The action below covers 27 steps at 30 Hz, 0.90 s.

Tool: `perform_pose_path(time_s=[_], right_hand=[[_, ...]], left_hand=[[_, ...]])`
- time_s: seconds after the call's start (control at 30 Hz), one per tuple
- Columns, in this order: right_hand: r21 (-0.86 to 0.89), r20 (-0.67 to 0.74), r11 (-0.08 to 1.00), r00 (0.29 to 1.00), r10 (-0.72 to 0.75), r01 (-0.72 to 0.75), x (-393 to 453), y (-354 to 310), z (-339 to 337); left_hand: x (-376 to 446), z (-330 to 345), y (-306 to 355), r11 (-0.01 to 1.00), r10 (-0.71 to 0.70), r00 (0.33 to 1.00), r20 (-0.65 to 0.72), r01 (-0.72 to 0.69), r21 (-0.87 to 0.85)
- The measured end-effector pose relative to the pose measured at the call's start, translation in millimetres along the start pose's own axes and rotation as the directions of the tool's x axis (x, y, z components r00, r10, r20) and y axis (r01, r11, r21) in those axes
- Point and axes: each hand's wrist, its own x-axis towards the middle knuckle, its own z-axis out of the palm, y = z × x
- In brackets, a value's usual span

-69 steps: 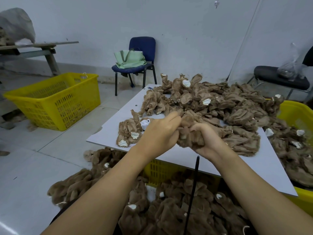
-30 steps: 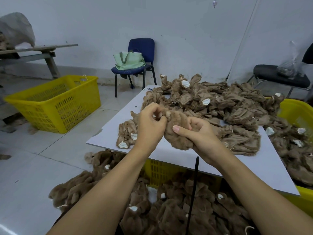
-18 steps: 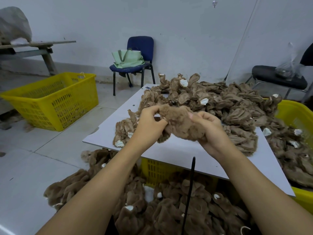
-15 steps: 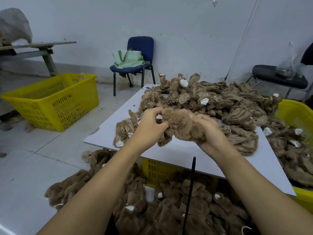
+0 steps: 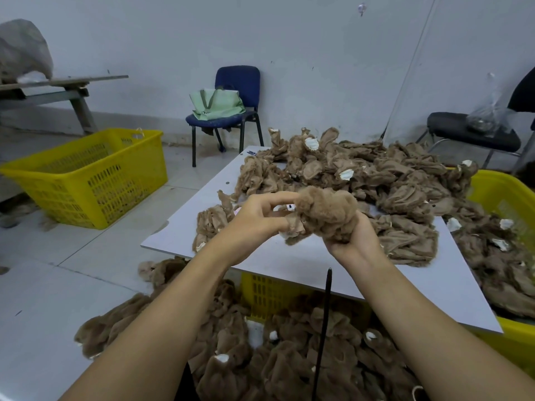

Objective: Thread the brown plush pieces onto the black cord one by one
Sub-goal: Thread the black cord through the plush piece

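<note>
Brown plush piece (image 5: 325, 212): light, limp, compressible. Gripped in right hand (image 5: 351, 240); edge pinched by left hand (image 5: 257, 218); black cord (image 5: 325, 308) below.

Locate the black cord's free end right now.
In the head view, the black cord stands upright low of centre, its tip just below the white board's near edge, under the right hand and apart from it.

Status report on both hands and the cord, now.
Both hands, left hand and right hand, gripping one brown plush piece above the board. Black cord upright below, tip bare. Nothing blocking.
</note>
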Motion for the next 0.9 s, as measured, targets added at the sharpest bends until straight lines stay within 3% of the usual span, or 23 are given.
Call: perform_pose_path(time_s=[0.1, 0.37, 0.5, 0.63, 0.9], right_hand=[[0.003, 0.008, 0.999, 0.999, 0.036, -0.037, -1.9, 2.5, 1.6], [-0.257, 0.052, 0.963, 0.994, 0.096, -0.08, -7.2, 20.3, 4.3], [-0.397, 0.034, 0.91, 0.989, 0.141, -0.116, -7.4, 24.6, 6.8], [-0.4, 0.048, 0.896, 0.972, 0.228, -0.191, -9.6, 33.0, 7.6], [-0.545, 0.167, 0.833, 0.962, 0.216, -0.093, -17.4, 29.0, 10.9]], left_hand=[[-1.3, -2.0, -0.6, 0.999, 0.042, 0.999, 0.008, -0.042, -0.003], [2.7, 8.7, -7.5, 0.945, 0.212, 0.968, -0.132, -0.168, 0.282], [5.3, 11.4, -4.1, 0.926, 0.301, 0.909, -0.289, -0.205, 0.318], [5.4, 9.3, -6.4, 0.918, 0.325, 0.85, -0.414, -0.179, 0.354], [6.0, 7.1, -10.0, 0.861, 0.427, 0.697, -0.576, -0.118, 0.495]])
